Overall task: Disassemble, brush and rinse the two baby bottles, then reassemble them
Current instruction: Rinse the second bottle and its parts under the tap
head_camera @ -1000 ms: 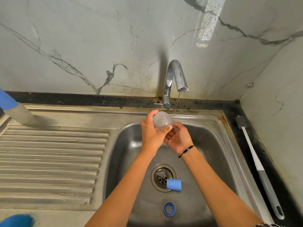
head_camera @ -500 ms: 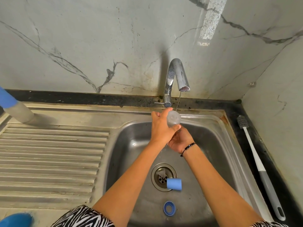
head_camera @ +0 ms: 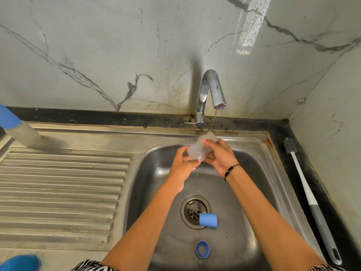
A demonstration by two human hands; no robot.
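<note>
Rinsing is the step in hand; both hands hold the clear bottle (head_camera: 199,149) tilted under the tap (head_camera: 212,90), at twelve o'clock in the sink (head_camera: 259,173); left hand (head_camera: 183,163) grips its base, right hand (head_camera: 219,153) its mouth end; next, I judge, tip it out; blue cap (head_camera: 208,219) and ring (head_camera: 202,249) lie at six o'clock, brush (head_camera: 304,190) at three on the counter; the basin's middle gives room.

Both hands, left (head_camera: 182,165) and right (head_camera: 221,156), fingers curled.

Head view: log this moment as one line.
step: rinse | both hands: left hand and right hand hold clear bottle under tap trickle | sink: blue cap, blue ring
</note>
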